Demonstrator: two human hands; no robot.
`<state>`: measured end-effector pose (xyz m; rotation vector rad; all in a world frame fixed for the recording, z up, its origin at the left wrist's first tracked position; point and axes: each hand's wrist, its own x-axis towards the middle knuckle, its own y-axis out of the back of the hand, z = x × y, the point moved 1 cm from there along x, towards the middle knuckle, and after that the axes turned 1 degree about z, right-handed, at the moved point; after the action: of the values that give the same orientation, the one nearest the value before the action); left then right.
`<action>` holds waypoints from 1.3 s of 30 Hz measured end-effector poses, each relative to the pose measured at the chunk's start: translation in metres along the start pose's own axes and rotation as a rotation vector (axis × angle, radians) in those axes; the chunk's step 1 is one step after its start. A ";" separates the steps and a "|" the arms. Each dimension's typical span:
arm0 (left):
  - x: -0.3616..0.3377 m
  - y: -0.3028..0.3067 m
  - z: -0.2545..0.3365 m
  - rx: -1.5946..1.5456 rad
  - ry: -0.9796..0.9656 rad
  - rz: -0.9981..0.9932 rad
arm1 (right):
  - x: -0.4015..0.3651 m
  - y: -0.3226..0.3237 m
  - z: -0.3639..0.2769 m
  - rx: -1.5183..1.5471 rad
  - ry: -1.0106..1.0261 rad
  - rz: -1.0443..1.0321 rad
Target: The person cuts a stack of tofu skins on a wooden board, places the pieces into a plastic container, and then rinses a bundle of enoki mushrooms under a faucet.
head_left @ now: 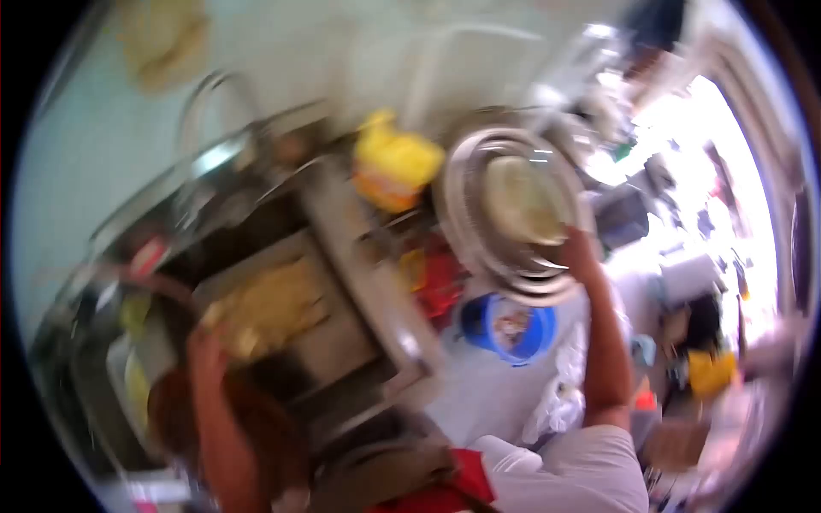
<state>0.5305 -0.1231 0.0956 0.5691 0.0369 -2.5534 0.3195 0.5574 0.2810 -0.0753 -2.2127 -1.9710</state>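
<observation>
The view is tilted and strongly blurred. My left hand [207, 344] is at the left end of a yellowish heap of food [274, 308] in a rectangular metal tray or fryer [346, 342]; its fingers are smeared, and any hold is unclear. On the right, my right hand [579, 250] is at the lower right rim of a round metal bowl [462, 192], against a pale, yellowish item [517, 198] inside it. Blur hides the right fingers, so I cannot tell whether they grip the item or the rim.
A yellow container [393, 167] stands between the tray and the bowl. Below are a red item [438, 282] and a blue bucket [537, 329] with pale contents. White plastic [560, 402] lies beside my right arm. A dark container [620, 214] is right of the bowl.
</observation>
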 end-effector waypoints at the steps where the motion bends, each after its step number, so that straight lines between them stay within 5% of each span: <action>1: 0.012 -0.013 0.000 0.008 0.038 -0.006 | 0.012 -0.021 0.016 -0.044 -0.073 -0.082; 2: 0.024 -0.029 0.007 0.240 0.203 0.120 | 0.022 -0.070 0.080 -0.009 0.164 0.038; 3: 0.025 -0.033 0.011 0.258 0.201 0.125 | 0.037 -0.107 0.134 -0.347 0.380 -0.019; 4: 0.017 -0.038 0.014 0.207 0.196 0.186 | 0.034 -0.083 0.090 -0.083 0.122 -0.081; 6: 0.008 -0.041 0.014 0.187 0.302 0.262 | 0.030 -0.071 0.056 -0.143 -0.041 -0.196; 8: 0.003 -0.031 -0.016 0.654 0.148 0.219 | 0.028 -0.072 0.052 -0.156 -0.065 -0.229; 13: -0.068 -0.019 0.020 0.547 -0.163 0.349 | 0.041 -0.063 0.049 -0.132 -0.043 -0.301; 15: -0.081 0.000 0.027 0.473 -0.217 0.423 | 0.046 -0.051 0.035 -0.046 -0.189 -0.397; 22: -0.017 0.059 0.025 0.797 -0.114 0.434 | 0.063 -0.044 0.012 -0.195 -0.082 -0.459; 24: 0.027 0.056 0.020 0.838 0.019 0.310 | 0.059 -0.041 -0.003 -0.106 -0.229 -0.463; 26: 0.059 0.049 0.022 0.903 0.191 0.218 | 0.056 -0.031 -0.002 -0.267 -0.090 -0.225; 27: 0.089 0.063 -0.021 0.974 0.022 0.273 | 0.054 -0.034 -0.033 -0.379 0.008 -0.098; 29: 0.139 0.080 -0.073 0.992 0.192 0.124 | 0.050 -0.014 -0.137 0.062 0.070 0.155; 30: 0.146 0.088 -0.088 0.996 0.273 0.157 | 0.037 -0.024 -0.182 0.363 0.008 0.229; 31: 0.151 0.094 -0.102 0.999 0.354 0.190 | 0.021 -0.040 -0.209 0.606 0.012 0.056; 32: 0.172 0.103 -0.133 1.185 0.422 -0.025 | -0.001 -0.082 -0.234 1.038 0.147 -0.094; 34: 0.153 0.093 -0.129 1.035 0.392 -0.034 | -0.040 -0.154 -0.312 0.783 0.043 -0.575; 35: 0.155 0.091 -0.135 1.065 0.420 -0.098 | -0.046 -0.174 -0.363 0.808 0.094 -0.611; 37: 0.154 0.092 -0.137 1.106 0.439 -0.151 | -0.061 -0.292 -0.375 0.735 0.116 -0.339; 39: 0.155 0.094 -0.130 1.151 0.402 -0.120 | -0.068 -0.359 -0.387 0.623 0.060 -0.318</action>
<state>0.5072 -0.2620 -0.0780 1.4954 -1.3374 -2.3040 0.3690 0.1361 -0.0408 0.4320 -2.8152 -1.2791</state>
